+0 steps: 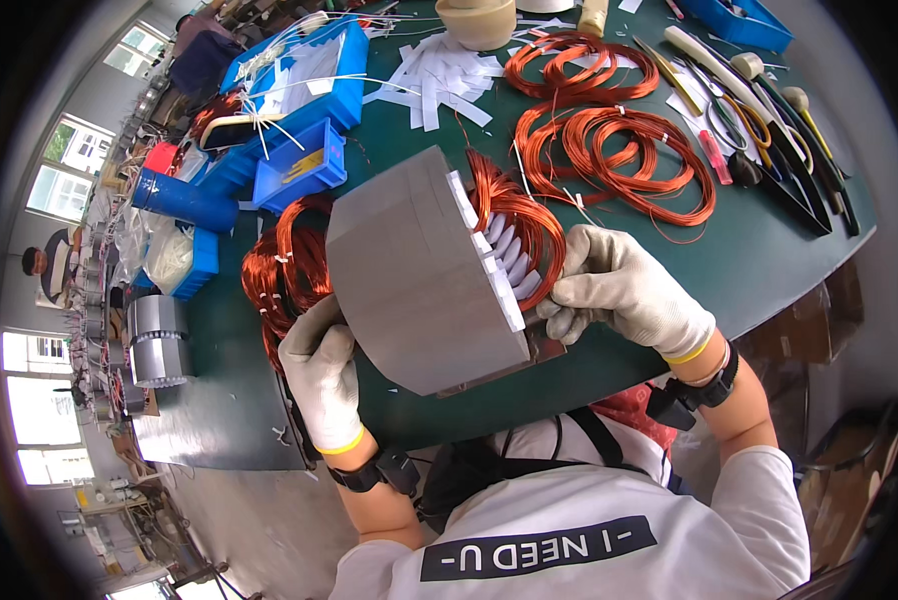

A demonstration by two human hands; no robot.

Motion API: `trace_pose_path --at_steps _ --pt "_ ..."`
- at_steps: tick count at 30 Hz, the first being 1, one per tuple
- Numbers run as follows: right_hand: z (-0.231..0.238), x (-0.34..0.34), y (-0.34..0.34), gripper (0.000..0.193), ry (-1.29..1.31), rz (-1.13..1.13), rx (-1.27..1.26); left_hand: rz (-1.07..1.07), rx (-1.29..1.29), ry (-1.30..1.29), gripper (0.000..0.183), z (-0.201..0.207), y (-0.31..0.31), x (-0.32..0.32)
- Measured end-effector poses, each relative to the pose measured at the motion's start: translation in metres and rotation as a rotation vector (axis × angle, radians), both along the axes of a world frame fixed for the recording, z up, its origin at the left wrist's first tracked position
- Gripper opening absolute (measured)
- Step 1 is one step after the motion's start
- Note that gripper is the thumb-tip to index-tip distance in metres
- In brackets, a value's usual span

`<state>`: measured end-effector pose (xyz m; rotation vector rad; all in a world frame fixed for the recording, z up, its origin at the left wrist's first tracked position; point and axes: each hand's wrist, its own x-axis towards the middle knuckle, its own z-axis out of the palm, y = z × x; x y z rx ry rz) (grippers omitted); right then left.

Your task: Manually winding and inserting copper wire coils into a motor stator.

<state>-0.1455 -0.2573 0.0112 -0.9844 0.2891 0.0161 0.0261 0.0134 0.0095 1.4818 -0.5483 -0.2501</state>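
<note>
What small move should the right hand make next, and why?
I'd probably have the right hand gently gather the copper coil beside it toward the grey core: it is at that coil's edge, the wires bow out past the white slips, and the left hand is at the core's opposite end.

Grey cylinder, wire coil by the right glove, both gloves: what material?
Grey cylinder: likely steel, satin; even grey wall, faint lines.
Wire coil: probably copper, glossy; orange-brown strands, bright glints. Any coating: can't tell.
Gloves: apparently knit fabric, matte; pale, creased, yellow cuff edging.
</note>
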Motion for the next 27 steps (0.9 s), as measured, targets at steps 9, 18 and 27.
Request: trace_pose_path --at_steps 9,18,27 --pt "0.033 -0.012 0.008 0.011 -0.070 -0.049 -1.113 0.211 0.161 -0.178 0.027 0.004 -0.003 -0.012" --pt "0.029 0.060 0.008 0.036 -0.298 -0.452 -1.640 0.239 0.373 -0.799 0.027 0.020 -0.041 -0.010" --pt "0.024 0.048 0.029 0.020 -0.329 -0.562 -1.561 0.193 0.147 -0.871 0.026 0.025 -0.034 0.003"
